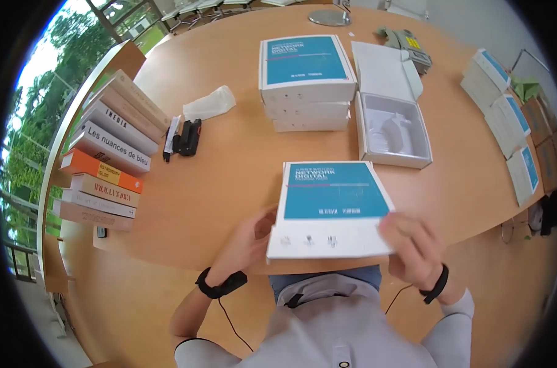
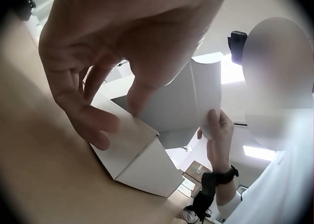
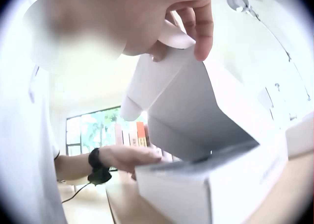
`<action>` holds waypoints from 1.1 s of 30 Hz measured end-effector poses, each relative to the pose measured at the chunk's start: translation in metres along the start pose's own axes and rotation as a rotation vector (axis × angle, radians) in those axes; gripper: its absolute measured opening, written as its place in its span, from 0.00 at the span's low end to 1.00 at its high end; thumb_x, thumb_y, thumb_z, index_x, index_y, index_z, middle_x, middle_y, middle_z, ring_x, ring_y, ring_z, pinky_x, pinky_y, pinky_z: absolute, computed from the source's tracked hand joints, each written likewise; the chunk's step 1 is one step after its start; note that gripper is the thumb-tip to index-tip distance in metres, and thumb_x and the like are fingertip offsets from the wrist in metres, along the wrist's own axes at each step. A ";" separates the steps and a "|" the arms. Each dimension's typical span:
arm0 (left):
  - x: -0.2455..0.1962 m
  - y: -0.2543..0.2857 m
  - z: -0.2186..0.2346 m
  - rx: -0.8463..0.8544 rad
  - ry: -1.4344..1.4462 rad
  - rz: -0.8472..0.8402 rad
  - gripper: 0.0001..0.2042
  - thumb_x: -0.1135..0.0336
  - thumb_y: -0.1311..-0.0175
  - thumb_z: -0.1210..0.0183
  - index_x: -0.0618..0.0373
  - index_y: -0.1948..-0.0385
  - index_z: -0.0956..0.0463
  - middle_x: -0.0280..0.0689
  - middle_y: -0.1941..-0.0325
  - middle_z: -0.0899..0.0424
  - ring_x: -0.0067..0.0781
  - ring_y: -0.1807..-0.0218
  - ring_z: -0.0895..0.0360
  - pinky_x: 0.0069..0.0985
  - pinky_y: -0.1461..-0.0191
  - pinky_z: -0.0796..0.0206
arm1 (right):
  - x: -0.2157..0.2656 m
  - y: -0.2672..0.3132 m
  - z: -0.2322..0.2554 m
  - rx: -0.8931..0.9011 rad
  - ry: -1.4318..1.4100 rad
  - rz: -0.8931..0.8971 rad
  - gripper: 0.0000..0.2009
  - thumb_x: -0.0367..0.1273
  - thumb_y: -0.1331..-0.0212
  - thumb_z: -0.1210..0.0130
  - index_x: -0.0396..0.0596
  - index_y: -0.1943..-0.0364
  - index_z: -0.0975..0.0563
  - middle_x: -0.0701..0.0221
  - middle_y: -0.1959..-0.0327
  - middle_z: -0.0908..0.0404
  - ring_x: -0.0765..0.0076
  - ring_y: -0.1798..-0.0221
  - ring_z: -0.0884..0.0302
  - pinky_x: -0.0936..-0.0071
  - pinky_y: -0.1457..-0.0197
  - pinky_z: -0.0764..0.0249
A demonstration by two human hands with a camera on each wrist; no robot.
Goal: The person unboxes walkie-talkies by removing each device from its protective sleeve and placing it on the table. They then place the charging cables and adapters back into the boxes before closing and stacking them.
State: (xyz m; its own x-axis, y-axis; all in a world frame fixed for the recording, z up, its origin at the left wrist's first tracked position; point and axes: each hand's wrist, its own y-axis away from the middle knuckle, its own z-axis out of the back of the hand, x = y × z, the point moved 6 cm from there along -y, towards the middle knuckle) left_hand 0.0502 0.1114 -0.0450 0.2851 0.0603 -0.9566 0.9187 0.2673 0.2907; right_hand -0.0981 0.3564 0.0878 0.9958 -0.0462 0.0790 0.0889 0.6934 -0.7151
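Observation:
A white box (image 1: pixel 327 239) with a blue-panelled lid (image 1: pixel 330 191) sits near the table's front edge, its lid tilted up. My right hand (image 1: pixel 413 245) pinches the lid's front flap at the right corner; in the right wrist view, the thumb and fingers (image 3: pixel 203 42) lie on either side of the flap (image 3: pixel 162 77). My left hand (image 1: pixel 254 239) is at the box's left side. Its thumb is by the rim, and its loosely bent fingers (image 2: pixel 100 123) lie along the side wall (image 2: pixel 130 136). Something greyish shows inside the box (image 3: pixel 245 185), mostly hidden.
Behind stand a stack of similar boxes (image 1: pixel 306 92) and an open box with a white moulded insert (image 1: pixel 395 132). Books (image 1: pixel 112 147), a black device (image 1: pixel 189 138) and a white pouch (image 1: pixel 211 103) lie left. More boxes (image 1: pixel 505 119) line the right edge; a grey-green device (image 1: pixel 407 49) lies behind.

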 end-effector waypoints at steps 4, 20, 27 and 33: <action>-0.010 -0.003 -0.010 -0.055 -0.118 0.138 0.31 0.73 0.28 0.37 0.64 0.25 0.37 0.38 0.49 0.16 0.25 0.59 0.15 0.22 0.60 0.22 | -0.050 -0.076 0.001 -0.125 -0.024 -0.117 0.07 0.22 0.45 0.36 0.40 0.62 0.17 0.61 0.65 0.18 0.51 0.66 0.19 0.63 0.65 0.25; 0.006 0.004 0.008 -0.114 -0.156 0.067 0.33 0.72 0.28 0.35 0.70 0.24 0.39 0.34 0.60 0.27 0.20 0.65 0.23 0.20 0.65 0.28 | -0.050 -0.023 -0.122 0.701 -0.052 -0.087 0.11 0.21 0.48 0.41 0.38 0.59 0.18 0.60 0.62 0.17 0.55 0.49 0.22 0.64 0.45 0.21; -0.053 0.008 0.000 -0.212 -0.556 -0.244 0.35 0.69 0.36 0.29 0.59 0.26 0.33 0.38 0.51 0.20 0.31 0.56 0.21 0.25 0.55 0.25 | -0.043 -0.037 -0.088 0.595 -0.173 -0.197 0.09 0.20 0.49 0.41 0.41 0.63 0.20 0.62 0.58 0.19 0.52 0.51 0.24 0.58 0.44 0.24; -0.080 -0.015 -0.056 -0.119 -0.570 -0.415 0.40 0.72 0.36 0.29 0.57 0.23 0.41 0.44 0.36 0.19 0.43 0.43 0.19 0.34 0.39 0.27 | -0.011 -0.034 -0.054 0.429 -0.318 -0.280 0.12 0.23 0.48 0.35 0.47 0.58 0.18 0.65 0.48 0.20 0.52 0.45 0.27 0.60 0.39 0.28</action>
State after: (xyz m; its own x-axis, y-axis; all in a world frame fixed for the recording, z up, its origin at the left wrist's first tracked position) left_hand -0.0018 0.1567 0.0256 0.0466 -0.5725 -0.8186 0.9557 0.2641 -0.1303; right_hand -0.1113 0.2940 0.0737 0.8745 -0.0972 0.4752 0.2641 0.9171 -0.2985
